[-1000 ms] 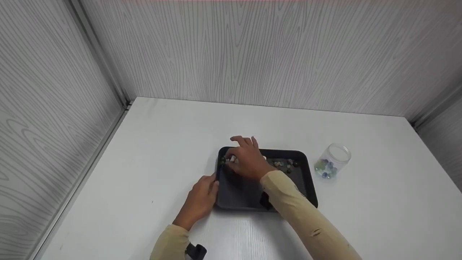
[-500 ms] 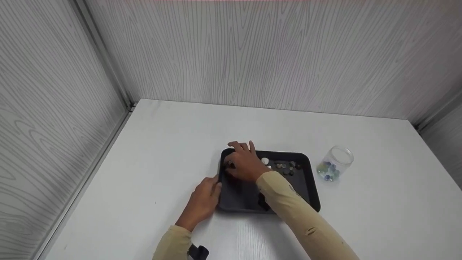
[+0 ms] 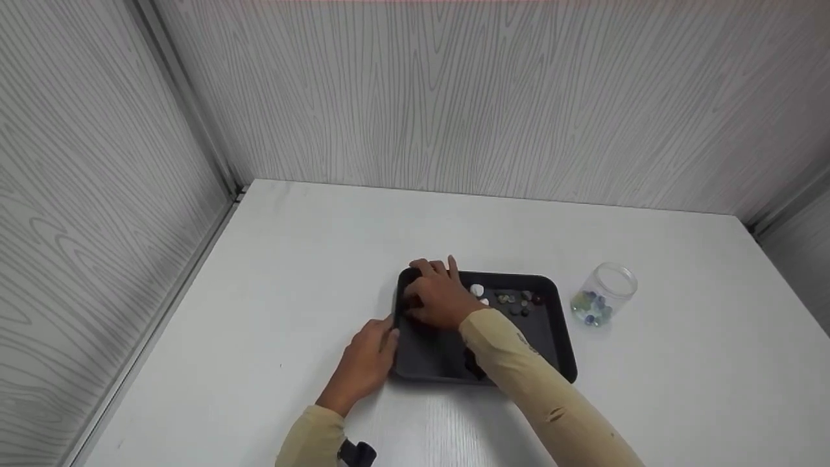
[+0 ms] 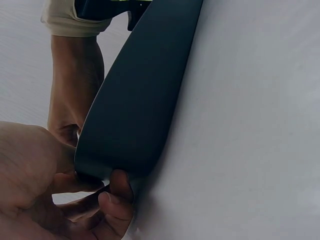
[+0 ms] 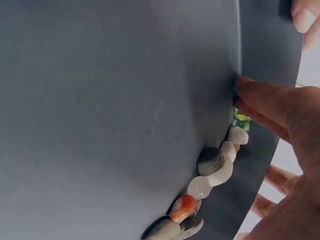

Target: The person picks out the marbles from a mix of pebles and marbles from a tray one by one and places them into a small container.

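Note:
My left hand (image 3: 366, 357) grips the left wall of a black tray (image 3: 428, 363); its thumb shows over the rim in the right wrist view. My right hand (image 3: 444, 301) reaches inside the tray's far left, thumb and index finger together against the wall. In the right wrist view, a small blue glass marble (image 5: 235, 86) peeks out at these fingertips, mostly hidden. Close beside them sits a green-yellow glass marble (image 5: 241, 118). White pebbles (image 5: 238, 135), an orange stone (image 5: 183, 208) and a dark grey stone (image 5: 210, 161) line the wall.
To the tray's right stands a clear jar (image 3: 602, 292), without a lid, with several blue and green glass marbles in it. More small stones (image 3: 512, 299) lie along the tray's far right. A white panel (image 3: 415, 97) rises behind the white table (image 3: 311, 246).
My right hand has lowered slightly into the far left corner, its fingers closing together there. White pebbles beside it have come into sight. My left hand stays on the tray as the view shifts a little.

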`<state>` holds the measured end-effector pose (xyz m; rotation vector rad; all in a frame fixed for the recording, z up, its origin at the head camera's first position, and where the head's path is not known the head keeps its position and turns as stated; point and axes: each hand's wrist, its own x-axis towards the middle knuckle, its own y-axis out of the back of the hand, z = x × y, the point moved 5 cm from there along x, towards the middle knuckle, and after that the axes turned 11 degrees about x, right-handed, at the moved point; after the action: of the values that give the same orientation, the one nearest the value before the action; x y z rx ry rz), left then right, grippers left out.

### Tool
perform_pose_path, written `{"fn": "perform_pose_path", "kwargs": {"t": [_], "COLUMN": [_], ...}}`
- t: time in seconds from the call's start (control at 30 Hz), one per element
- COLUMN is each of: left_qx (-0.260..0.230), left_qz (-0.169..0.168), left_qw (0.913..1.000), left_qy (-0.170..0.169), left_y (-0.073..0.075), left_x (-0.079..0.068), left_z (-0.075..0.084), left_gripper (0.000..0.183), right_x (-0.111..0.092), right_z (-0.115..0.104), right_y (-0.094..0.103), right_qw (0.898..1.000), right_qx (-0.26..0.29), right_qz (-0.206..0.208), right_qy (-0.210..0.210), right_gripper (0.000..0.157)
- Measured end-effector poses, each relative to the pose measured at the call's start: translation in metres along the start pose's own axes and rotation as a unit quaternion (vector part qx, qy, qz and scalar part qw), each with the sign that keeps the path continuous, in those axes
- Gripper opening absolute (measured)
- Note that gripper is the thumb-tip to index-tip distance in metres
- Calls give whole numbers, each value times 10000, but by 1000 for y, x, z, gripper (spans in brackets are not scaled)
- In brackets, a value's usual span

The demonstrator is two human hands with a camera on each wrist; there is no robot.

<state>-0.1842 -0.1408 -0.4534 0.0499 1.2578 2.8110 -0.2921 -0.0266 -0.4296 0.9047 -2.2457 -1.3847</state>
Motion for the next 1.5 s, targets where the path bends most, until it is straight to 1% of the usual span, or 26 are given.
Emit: {"fn": "perform_pose_path", "kwargs": {"t": [0.13,0.27,0.47,0.57,0.77,0.97,1.1,1.27,1.37,1.5], "left_qx": [-20,-36,-89,-131,-121,-45,-11,-29,-44,-35], "left_qz": [-20,-32,-47,-59,-113,-127,-151,-155,-132,-105], "left_qw": [10000,10000,9999,9999,9999,9999,9999,9998,9999,9999], "left_qy": [-48,-54,17,72,44,-52,19,80,37,-39], "left_y": [-1,-1,0,0,1,2,4,7,9,10], "left_x": [-1,-1,0,1,4,7,9,11,12,11], "left_z": [1,1,-2,-4,-5,-8,-12,-17,-18,-18], "left_gripper": [44,44,44,44,44,44,45,46,46,44], "right_x": [-2,-3,-6,-9,-24,-44,-59,-80,-94,-118], "right_z": [0,1,1,3,15,37,52,71,83,99], "right_y": [-1,1,12,21,45,75,97,124,139,157], "right_qw": [10000,9998,9989,9984,9965,9930,9890,9837,9808,9763], "right_qx": [38,118,229,246,151,105,108,4,-24,-40], "right_qz": [59,170,385,481,798,1163,1470,1800,1940,2151], "right_qy": [-12,81,156,169,214,150,136,-36,-171,-219], "right_gripper": [23,19,17,16,14,11,10,12,12,10]}}
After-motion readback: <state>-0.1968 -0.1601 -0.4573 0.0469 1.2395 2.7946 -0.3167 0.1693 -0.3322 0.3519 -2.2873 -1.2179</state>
